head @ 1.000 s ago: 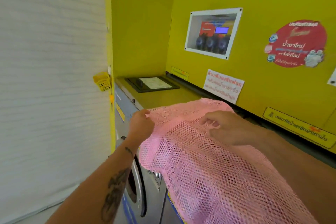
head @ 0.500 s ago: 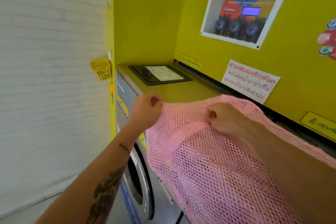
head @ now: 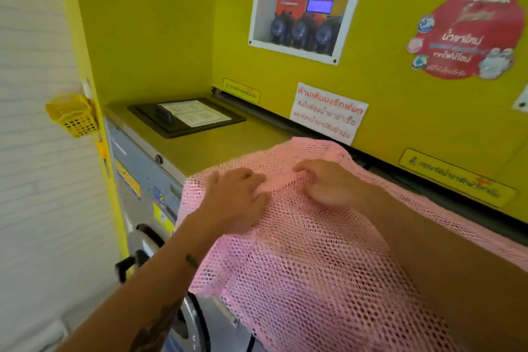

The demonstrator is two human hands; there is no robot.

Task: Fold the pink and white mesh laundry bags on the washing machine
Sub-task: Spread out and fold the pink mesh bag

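Pink mesh laundry bag (head: 308,266) drapes over the grey metal washing machine (head: 217,148), yellow wall (head: 271,74) behind; left hand (head: 234,200) presses flat, right hand (head: 325,183) pinches the mesh.

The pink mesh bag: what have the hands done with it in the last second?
The left hand released the left corner of the pink mesh bag and slid rightward onto its top, close to the right hand, whose fingers curled into the mesh. The bag stays draped over the washing machine.
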